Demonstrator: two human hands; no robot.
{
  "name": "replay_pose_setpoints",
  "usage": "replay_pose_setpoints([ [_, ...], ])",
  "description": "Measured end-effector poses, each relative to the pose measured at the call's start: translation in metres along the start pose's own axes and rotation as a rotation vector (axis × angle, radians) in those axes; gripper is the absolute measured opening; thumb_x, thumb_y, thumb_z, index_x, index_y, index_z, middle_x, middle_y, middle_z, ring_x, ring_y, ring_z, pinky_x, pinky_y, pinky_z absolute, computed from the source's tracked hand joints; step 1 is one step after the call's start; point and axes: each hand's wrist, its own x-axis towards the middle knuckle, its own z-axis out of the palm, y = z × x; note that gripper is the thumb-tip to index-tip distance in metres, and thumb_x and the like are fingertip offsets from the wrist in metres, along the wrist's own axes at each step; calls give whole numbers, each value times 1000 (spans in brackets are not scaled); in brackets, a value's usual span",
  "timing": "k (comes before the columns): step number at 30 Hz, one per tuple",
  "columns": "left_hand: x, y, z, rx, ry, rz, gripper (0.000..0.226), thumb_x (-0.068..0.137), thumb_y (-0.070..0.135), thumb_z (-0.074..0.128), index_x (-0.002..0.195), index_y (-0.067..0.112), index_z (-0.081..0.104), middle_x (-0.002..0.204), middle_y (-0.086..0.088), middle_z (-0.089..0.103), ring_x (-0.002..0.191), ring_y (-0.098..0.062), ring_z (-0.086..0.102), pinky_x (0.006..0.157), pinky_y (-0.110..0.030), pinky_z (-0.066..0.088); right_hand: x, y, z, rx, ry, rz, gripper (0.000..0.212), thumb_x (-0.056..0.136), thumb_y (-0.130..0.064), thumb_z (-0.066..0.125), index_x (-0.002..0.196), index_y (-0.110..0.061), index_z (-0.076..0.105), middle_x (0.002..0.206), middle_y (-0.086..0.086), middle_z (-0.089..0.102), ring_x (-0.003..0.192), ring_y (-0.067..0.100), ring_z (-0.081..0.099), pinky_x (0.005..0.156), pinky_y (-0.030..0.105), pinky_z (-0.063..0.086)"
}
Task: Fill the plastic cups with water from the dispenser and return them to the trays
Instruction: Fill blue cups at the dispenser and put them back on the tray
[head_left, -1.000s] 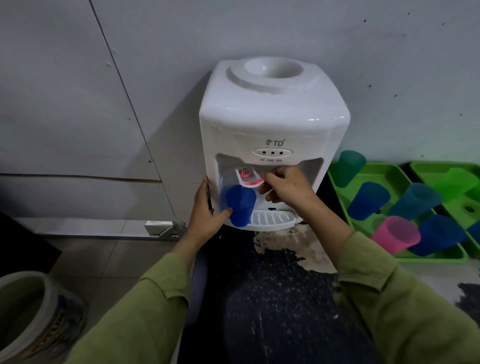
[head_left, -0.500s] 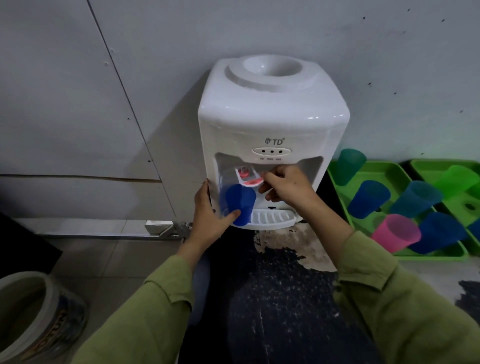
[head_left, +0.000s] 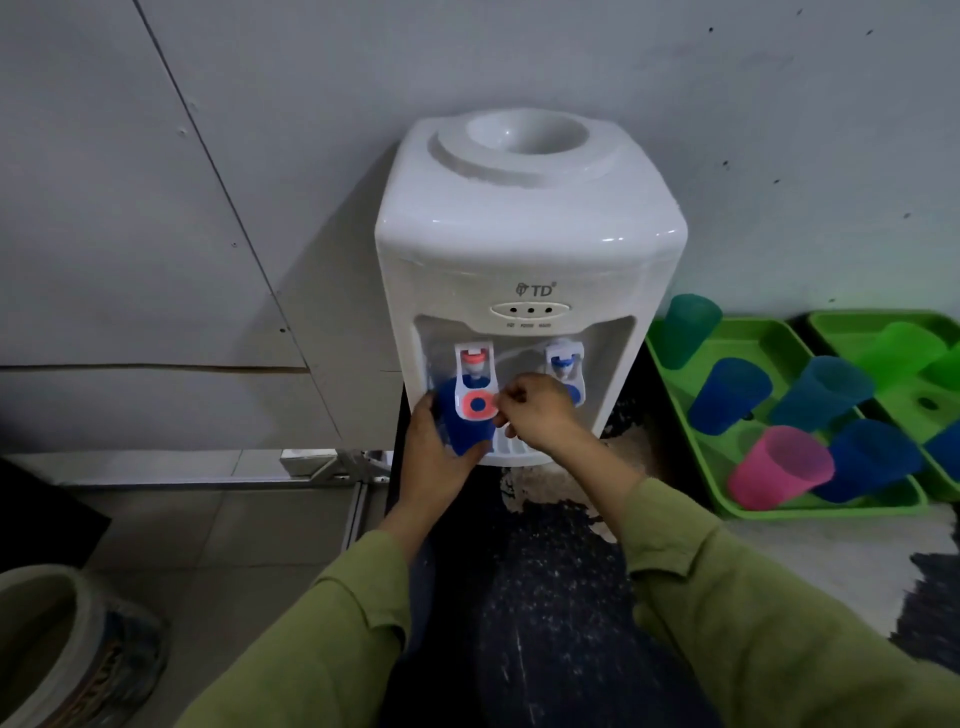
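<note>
A white tabletop dispenser (head_left: 524, 244) stands against the wall. My left hand (head_left: 434, 452) holds a blue cup (head_left: 465, 423) under the red-marked left tap (head_left: 475, 395). My right hand (head_left: 540, 415) sits just right of that tap's lever, fingertips touching its edge. The blue-marked right tap (head_left: 563, 361) is free above my right hand. To the right, a green tray (head_left: 691, 457) carries teal, blue and pink cups (head_left: 776, 465) lying tilted. A second green tray (head_left: 831, 325) beside it holds a green cup (head_left: 904, 348).
The dispenser's drip grille (head_left: 511, 447) is below the taps. A worn black speckled counter (head_left: 550, 597) runs toward me, with peeled patches by the dispenser base. A bucket (head_left: 67, 649) stands on the tiled floor at lower left.
My right hand has come down off the red tap's lever, which now hangs in front of the blue cup. The left hand still holds the cup beneath it. The view has shifted slightly.
</note>
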Motion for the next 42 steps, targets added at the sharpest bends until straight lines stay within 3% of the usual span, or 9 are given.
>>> replay_pose_setpoints([
  [3, 5, -1, 1, -8, -12, -34, 77, 69, 4, 79, 133, 17, 38, 117, 15, 47, 110, -4, 49, 79, -3, 44, 7, 2, 4, -27, 8, 6, 15, 89, -18, 48, 89, -8, 59, 84, 9, 73, 65, 19, 63, 61, 29, 49],
  [7, 8, -4, 0, -18, -33, -61, 72, 72, 4, 76, 133, 13, 39, 119, 12, 47, 113, -7, 49, 92, -20, 45, 14, 4, 5, -80, 44, -24, 13, 87, -20, 49, 85, -11, 59, 86, 11, 72, 75, 25, 67, 71, 33, 53],
  [12, 4, -8, -2, -39, -40, -81, 73, 72, 5, 76, 133, 15, 38, 125, 8, 48, 112, -7, 50, 84, -13, 47, 8, 15, 6, -44, 58, -67, 12, 87, -26, 54, 89, -14, 57, 91, 10, 70, 82, 27, 67, 74, 36, 54],
  [15, -6, -16, -6, 11, -46, -52, 71, 71, 9, 78, 130, 20, 40, 126, 5, 50, 112, -11, 53, 87, -24, 50, -3, 31, 5, -63, 67, -109, 19, 86, -24, 57, 100, -11, 58, 92, 9, 69, 83, 25, 65, 72, 31, 51],
  [18, -21, -20, -7, 20, -61, -64, 67, 71, 10, 78, 125, 22, 41, 122, 6, 51, 112, -13, 54, 85, -21, 50, -15, 51, 3, -87, -58, -146, 40, 82, -19, 64, 120, -14, 52, 106, 6, 66, 89, 18, 62, 73, 23, 46],
  [21, -33, -19, -4, -9, -108, -70, 67, 70, 11, 79, 126, 19, 44, 122, 3, 52, 111, -12, 55, 84, -18, 52, -27, 67, 2, -50, -256, -191, 73, 76, -19, 73, 138, -20, 34, 131, 3, 52, 114, 17, 53, 89, 28, 50],
  [26, -47, -8, 11, -59, -184, -75, 64, 64, 11, 83, 114, 28, 48, 113, 9, 57, 104, -8, 58, 79, -16, 52, -40, 81, -12, -5, -289, -248, 93, 69, -19, 80, 144, -21, 24, 145, 0, 37, 128, 15, 43, 100, 28, 43],
  [37, -46, 33, 82, -103, -451, -56, 67, 64, 27, 84, 119, 40, 48, 123, 7, 59, 114, -12, 58, 92, -32, 52, -54, 126, -98, 130, -219, -250, 85, 64, -16, 84, 134, -22, 37, 129, 0, 52, 119, 16, 53, 98, 33, 49],
  [42, -40, 58, 134, -122, -496, -39, 76, 57, 38, 84, 123, 40, 46, 126, 8, 58, 116, -9, 57, 92, -33, 52, -48, 133, -160, 89, -108, -280, 81, 65, -16, 83, 133, -18, 39, 125, -7, 49, 116, 7, 49, 93, 8, 41],
])
